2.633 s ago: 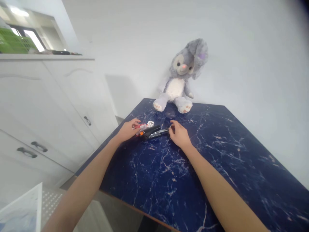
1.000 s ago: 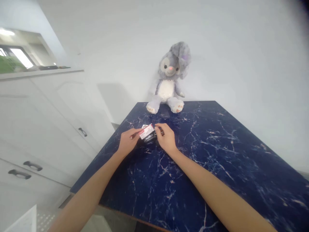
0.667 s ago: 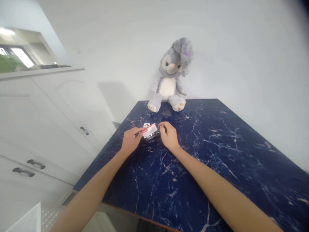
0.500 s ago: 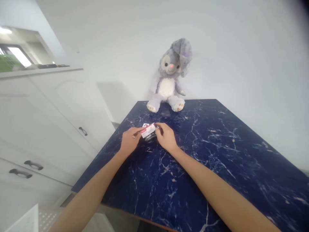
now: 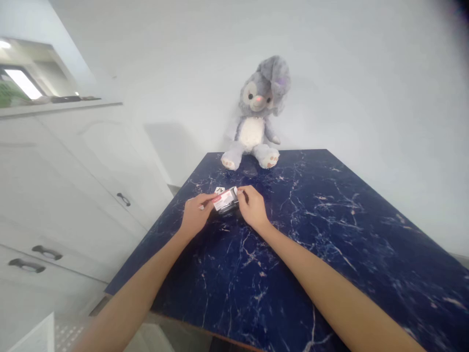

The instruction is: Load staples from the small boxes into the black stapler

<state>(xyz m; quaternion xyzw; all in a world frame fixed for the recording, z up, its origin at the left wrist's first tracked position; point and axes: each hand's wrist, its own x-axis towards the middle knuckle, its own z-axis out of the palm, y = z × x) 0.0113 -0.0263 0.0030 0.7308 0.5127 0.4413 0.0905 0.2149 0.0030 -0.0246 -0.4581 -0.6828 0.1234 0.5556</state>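
My left hand has its fingers clamped on the left end of the small red-and-white box, just left of centre in the frame. My right hand has thumb and forefinger drawn close at the box's right end; whether they pinch it or merely touch it, I cannot tell.

A couple of seconds ago the box sat by my left hand alone, with my right hand over at the tip of the black stapler-like tool. Now the box is between both hands, tilted up to the right, in front of that tool and hiding most of it. In the last half second a pale patch with something dark beside it has come into view at the box's right end, perhaps a flap lifting. I judge that the work has passed from the tool to the box's end.

As for containers, what the box holds is too small to make out. Behind it, partly covered, lies a small white piece with a dark mark on the blue table. The white cabinet at the left of the frame has its doors shut, so its inside is hidden.
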